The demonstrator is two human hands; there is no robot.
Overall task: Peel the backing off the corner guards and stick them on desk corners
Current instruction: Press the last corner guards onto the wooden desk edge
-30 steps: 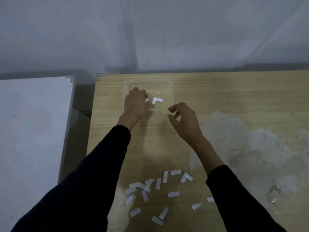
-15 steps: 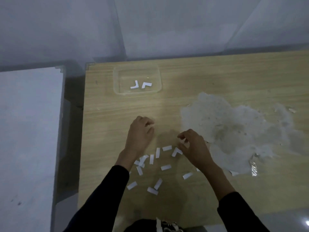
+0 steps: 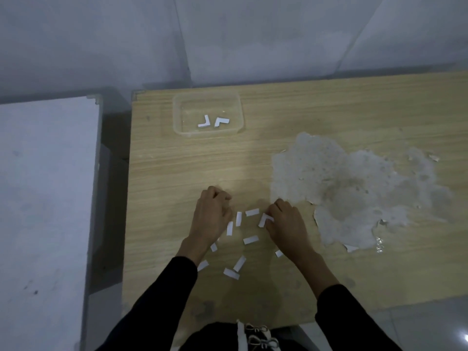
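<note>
Two hands low over the desk [image 3: 177,173], both among the loose white strips [image 3: 250,240].

Right hand [image 3: 287,225] has fingers curled at an L-shaped guard [image 3: 265,219] lying on the wood, fingertips touching it; can't tell if it's actually pinched. Left hand [image 3: 211,216] is loosely fisted, knuckles up; can't tell if anything's inside. Strips are scattered between and below the hands, some partly under the left wrist. Two more L-shaped pieces [image 3: 214,121] lie in the clear tray [image 3: 177,127] near the far left corner, well apart from the hands. Big patch of torn veneer [image 3: 354,188] sits right of the right hand.
</note>
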